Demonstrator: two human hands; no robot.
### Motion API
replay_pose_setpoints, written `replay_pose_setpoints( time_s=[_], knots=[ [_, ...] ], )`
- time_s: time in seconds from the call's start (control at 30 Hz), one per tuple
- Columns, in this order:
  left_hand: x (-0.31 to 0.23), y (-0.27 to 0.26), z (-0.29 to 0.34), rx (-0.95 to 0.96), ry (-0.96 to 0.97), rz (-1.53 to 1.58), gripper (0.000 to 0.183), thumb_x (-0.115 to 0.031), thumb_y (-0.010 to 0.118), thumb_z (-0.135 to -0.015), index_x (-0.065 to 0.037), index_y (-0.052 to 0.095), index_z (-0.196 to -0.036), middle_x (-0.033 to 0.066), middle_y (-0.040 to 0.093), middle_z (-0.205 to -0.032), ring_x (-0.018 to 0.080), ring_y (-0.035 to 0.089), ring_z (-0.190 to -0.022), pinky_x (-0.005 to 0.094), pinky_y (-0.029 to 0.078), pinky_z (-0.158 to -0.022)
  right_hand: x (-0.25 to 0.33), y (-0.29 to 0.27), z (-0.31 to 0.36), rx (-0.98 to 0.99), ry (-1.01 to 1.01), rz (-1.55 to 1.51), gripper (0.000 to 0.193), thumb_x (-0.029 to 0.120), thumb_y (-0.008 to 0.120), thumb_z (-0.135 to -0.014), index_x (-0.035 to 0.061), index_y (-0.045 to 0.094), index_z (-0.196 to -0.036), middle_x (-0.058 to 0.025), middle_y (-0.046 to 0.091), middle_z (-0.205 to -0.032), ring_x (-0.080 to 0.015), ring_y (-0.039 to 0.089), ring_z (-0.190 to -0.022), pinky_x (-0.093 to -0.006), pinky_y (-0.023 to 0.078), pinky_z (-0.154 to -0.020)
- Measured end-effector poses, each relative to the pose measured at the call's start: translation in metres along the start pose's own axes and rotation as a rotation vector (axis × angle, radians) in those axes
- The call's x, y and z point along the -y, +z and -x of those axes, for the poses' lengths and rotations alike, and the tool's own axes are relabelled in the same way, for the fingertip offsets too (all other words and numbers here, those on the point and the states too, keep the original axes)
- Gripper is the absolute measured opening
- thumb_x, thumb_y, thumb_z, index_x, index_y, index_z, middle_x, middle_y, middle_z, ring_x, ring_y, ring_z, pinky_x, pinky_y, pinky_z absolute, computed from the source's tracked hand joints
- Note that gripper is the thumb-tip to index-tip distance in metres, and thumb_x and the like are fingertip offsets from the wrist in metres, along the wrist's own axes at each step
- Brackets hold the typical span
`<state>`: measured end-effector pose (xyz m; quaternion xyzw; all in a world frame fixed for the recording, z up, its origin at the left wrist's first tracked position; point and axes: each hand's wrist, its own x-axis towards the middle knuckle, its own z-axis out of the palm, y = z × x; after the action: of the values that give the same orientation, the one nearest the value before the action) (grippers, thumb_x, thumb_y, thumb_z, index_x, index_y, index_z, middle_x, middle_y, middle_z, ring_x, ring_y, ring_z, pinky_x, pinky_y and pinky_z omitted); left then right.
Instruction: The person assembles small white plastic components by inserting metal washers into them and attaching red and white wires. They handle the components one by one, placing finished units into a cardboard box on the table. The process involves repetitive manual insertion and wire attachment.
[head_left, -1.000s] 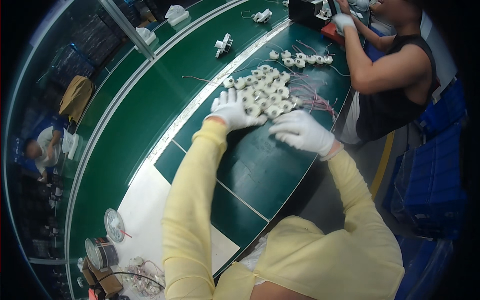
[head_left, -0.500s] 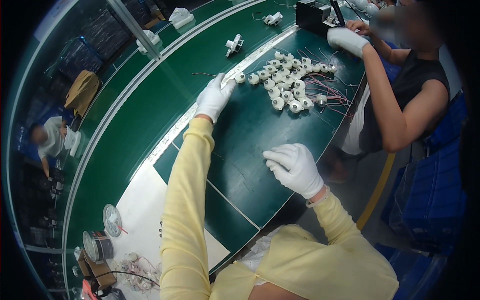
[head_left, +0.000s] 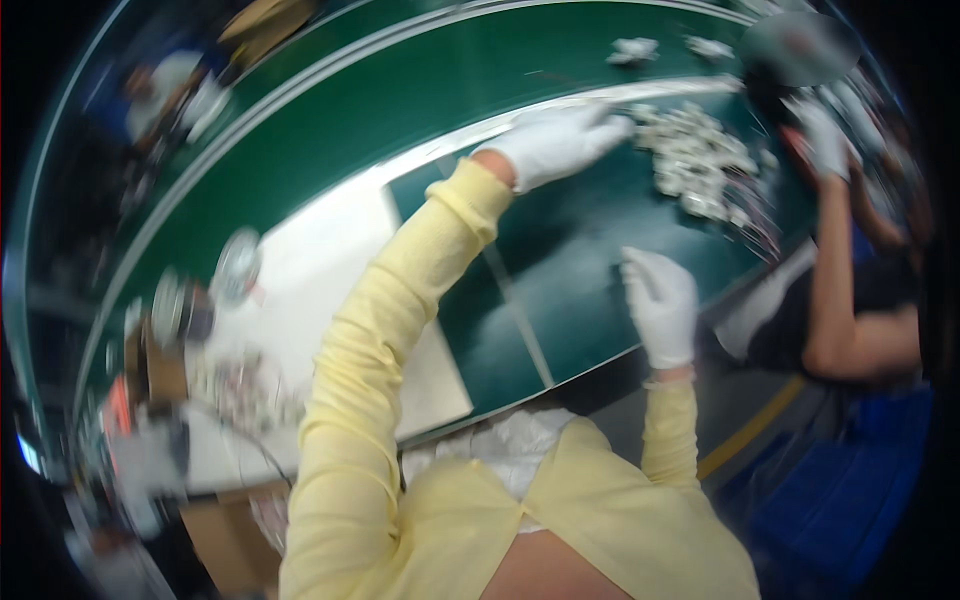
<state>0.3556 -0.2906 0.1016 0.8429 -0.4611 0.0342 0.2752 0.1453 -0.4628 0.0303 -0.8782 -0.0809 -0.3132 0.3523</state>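
Observation:
My left hand [head_left: 562, 146], in a white glove, reaches over the green table with its fingers stretched out toward the left edge of a heap of small white motors [head_left: 690, 165]. Blur hides whether its fingertips touch one. Thin reddish wires [head_left: 755, 225] trail from the motors' right side. Nearer to me, my gloved right hand [head_left: 664, 305] hovers above the table's near edge, fingers bent and pressed together; anything between them is too small or smeared to make out.
A white board [head_left: 330, 290] covers the table's left part, with a tin [head_left: 182, 308], a round clear lid [head_left: 238, 265] and a pile of wired parts [head_left: 240, 390] on it. Beyond runs a green belt [head_left: 400, 110] carrying white parts [head_left: 634, 50]. A co-worker's arm [head_left: 832, 270] is at right.
The whole view has turned, so the motor heap and co-worker appear farther right and the picture is blurred. My left hand still stretches toward the heap; my right hand's fingers now point more upward.

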Motion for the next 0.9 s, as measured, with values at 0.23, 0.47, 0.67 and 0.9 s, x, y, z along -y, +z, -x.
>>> replay_pose_setpoints(
  time_s=[0.23, 0.47, 0.67, 0.9],
  knots=[
    [-0.114, -0.098, 0.218, -0.479, -0.016, -0.139, 0.05, -0.037, 0.072, -0.095, 0.0, 0.066, -0.129, 0.0221, 0.072, -0.117, 0.042, 0.068, -0.108, 0.0457, 0.054, -0.094, -0.054, -0.008, 0.018, 0.021, 0.356, -0.264, 0.043, 0.028, 0.052, -0.111, 0.0027, 0.063, -0.143, -0.0127, 0.075, -0.124, -0.0088, 0.064, -0.074, -0.0208, 0.041, -0.059],
    [-0.127, -0.07, 0.419, -0.438, -0.819, -0.689, 0.051, -0.029, 0.076, -0.086, -0.003, 0.066, -0.13, 0.0178, 0.066, -0.131, 0.0409, 0.061, -0.121, 0.0488, 0.049, -0.103, 0.041, -0.017, -0.049, 0.245, 0.259, -0.409, 0.047, 0.031, 0.043, -0.113, 0.0032, 0.06, -0.147, -0.014, 0.076, -0.119, -0.003, 0.052, -0.056, -0.0179, 0.029, -0.049],
    [-0.1, -0.048, 0.48, -0.509, -0.778, -0.834, 0.042, -0.03, 0.074, -0.086, -0.011, 0.069, -0.124, 0.0131, 0.068, -0.123, 0.0377, 0.06, -0.117, 0.0512, 0.046, -0.102, 0.244, 0.117, -0.092, 0.966, -0.382, -0.383, 0.031, 0.024, 0.064, -0.103, 0.0063, 0.074, -0.126, -0.0156, 0.078, -0.093, -0.024, 0.074, -0.073, -0.0325, 0.057, -0.068],
    [-0.081, -0.061, 0.469, -0.622, -0.852, -0.821, 0.04, -0.026, 0.078, -0.083, -0.016, 0.072, -0.121, 0.0071, 0.068, -0.124, 0.036, 0.057, -0.123, 0.0504, 0.044, -0.107, 0.355, 0.325, -0.059, 1.047, -0.79, 0.215, 0.036, 0.039, 0.057, -0.099, 0.0093, 0.076, -0.103, -0.0168, 0.076, -0.091, -0.0379, 0.073, -0.088, -0.0472, 0.058, -0.082]
  ],
)
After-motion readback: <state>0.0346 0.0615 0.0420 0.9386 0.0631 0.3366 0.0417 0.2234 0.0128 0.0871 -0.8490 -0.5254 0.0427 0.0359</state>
